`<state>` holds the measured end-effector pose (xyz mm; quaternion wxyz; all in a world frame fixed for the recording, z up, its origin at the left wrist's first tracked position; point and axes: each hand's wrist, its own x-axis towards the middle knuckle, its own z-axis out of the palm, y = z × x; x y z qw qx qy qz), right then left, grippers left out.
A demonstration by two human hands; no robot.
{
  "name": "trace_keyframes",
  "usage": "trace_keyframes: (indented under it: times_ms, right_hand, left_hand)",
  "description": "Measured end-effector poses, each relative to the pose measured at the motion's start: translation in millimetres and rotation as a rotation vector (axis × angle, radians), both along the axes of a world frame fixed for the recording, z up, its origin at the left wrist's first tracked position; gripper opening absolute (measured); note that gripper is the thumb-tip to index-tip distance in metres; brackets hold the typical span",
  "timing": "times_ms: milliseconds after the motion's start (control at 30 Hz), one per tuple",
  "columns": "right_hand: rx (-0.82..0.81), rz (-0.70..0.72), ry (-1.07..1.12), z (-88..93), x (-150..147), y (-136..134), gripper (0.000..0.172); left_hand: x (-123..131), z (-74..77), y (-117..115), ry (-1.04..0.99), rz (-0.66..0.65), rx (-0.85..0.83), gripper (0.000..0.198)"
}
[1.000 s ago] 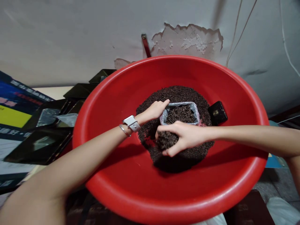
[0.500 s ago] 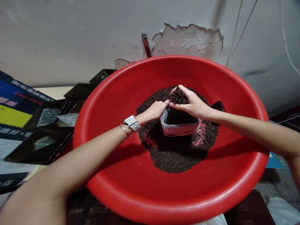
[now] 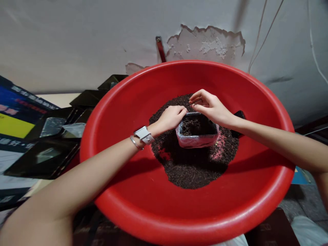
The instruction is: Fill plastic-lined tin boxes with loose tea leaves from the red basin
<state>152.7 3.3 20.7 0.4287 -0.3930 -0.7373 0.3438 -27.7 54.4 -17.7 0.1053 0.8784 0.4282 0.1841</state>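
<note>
A small container lined with a clear plastic bag (image 3: 197,141) stands on a pile of dark loose tea leaves (image 3: 195,178) in the large red basin (image 3: 133,205). Some leaves lie inside the bag, mostly towards its left and back. My left hand (image 3: 172,117), with a white-strapped watch on the wrist, is closed on the bag's rim at the back left corner. Above the back right of the opening hovers my right hand (image 3: 211,106), fingers curved and apart, with only a few dark bits clinging to them. A black flat object (image 3: 239,115), partly hidden by my right wrist, rests in the basin.
Several dark open boxes (image 3: 43,159) with clear plastic in them stand left of the basin, beside a blue and yellow printed package (image 3: 20,112). A wall with peeling paint (image 3: 205,42) rises behind. Cables (image 3: 265,37) hang at the right.
My right hand has let its heap of tea leaves drop into the bag and its fingers have spread. My left hand stays at the bag's rim, its back turned up a little more.
</note>
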Motion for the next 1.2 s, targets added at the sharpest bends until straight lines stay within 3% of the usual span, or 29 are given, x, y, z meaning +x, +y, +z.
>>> trace_keyframes:
  times_ms: [67, 167, 267, 367, 733, 1200]
  right_hand:
    - [-0.009, -0.076, 0.041, 1.2, 3.2, 5.3, 0.014]
    - [-0.056, -0.176, 0.117, 0.6, 8.7, 14.8, 0.011]
    - [-0.127, -0.231, 0.183, -1.8, 12.6, 21.9, 0.008]
    - [-0.163, -0.258, 0.208, -2.8, 12.8, 23.4, 0.006]
    - [-0.21, -0.238, 0.175, -0.1, 6.0, 15.2, 0.006]
    - [-0.282, -0.2, 0.231, 0.6, 3.6, 14.4, 0.013]
  left_hand:
    - [2.2, 7.6, -7.2, -0.147, -0.026, 0.054, 0.032]
    - [5.3, 19.4, -19.5, -0.273, -0.199, 0.151, 0.028]
    - [6.5, 25.6, -27.8, -0.292, -0.418, 0.149, 0.022]
    - [6.0, 25.0, -29.0, -0.257, -0.53, 0.108, 0.018]
    - [5.0, 18.6, -23.3, -0.263, -0.483, 0.004, 0.017]
    - [6.8, 13.8, -24.3, -0.129, -0.494, 0.062, 0.02]
